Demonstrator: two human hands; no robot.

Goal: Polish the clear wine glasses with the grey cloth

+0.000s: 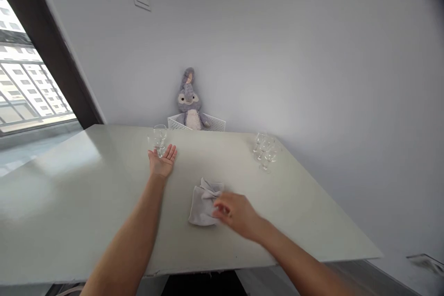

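Pale wall (277, 37) rises behind a light-coloured table (118, 222). Above it, the right hand (234, 212), blurred, has its fingers curled in at the right edge of a crumpled grey cloth (202, 207); whether they pinch any fabric I cannot tell. The left hand (161, 164) lies palm up, fingers apart, seemingly gripping nothing, just in front of clear stemmed glasses (160, 133) on the table; contact with them is unclear. Well to the right stands another cluster of glasses (266, 145), set close together. Farther out, a plush toy (192, 110) sits in a white basket (217, 124) beyond the table's far edge. Tall and narrow-stemmed, the nearer glasses could tip if the left fingers knocked a rim; a swinging cloth corner might catch one too.
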